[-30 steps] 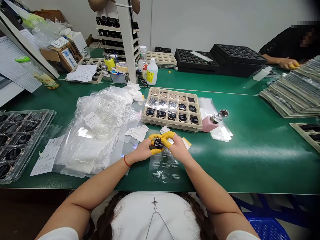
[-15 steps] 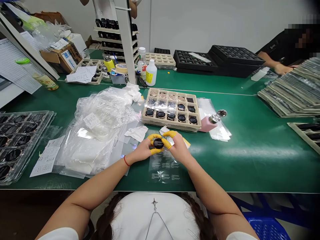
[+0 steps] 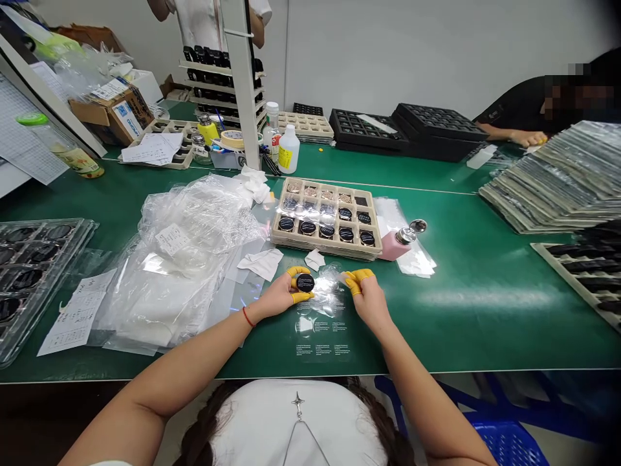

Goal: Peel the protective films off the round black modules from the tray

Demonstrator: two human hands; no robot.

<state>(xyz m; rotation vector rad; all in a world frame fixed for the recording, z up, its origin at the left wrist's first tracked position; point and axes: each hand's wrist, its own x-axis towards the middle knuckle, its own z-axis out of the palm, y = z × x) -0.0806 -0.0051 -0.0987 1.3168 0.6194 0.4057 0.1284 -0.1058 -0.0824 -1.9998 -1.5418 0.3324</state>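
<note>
My left hand point(image 3: 284, 290), in yellow finger cots, is closed around a round black watch face point(image 3: 305, 283) with small white print. To its right, my right hand point(image 3: 367, 292) also wears yellow finger cots and pinches a small pale piece of film point(image 3: 343, 277). A clear sheet point(image 3: 320, 336) with blocks of white print lies flat below both hands. Just beyond them are a small crumpled white wipe point(image 3: 315, 260) and a larger wipe point(image 3: 262, 263). Behind these, a beige compartment tray point(image 3: 323, 249) holds several black and rose-gold watch faces.
Plastic bags point(image 3: 194, 239) spread to the left, beside a clear tray point(image 3: 90, 236) of watch faces. A pink pump bottle point(image 3: 394, 246) stands right of the beige tray. Stacked sheets point(image 3: 548, 188) and a watch tray point(image 3: 546, 252) lie right. A co-worker's hand point(image 3: 526, 138) shows beyond.
My right hand has moved away from the watch face to the right, with the small pale film in its fingers. My left hand still holds the watch face. The view has shifted slightly.
</note>
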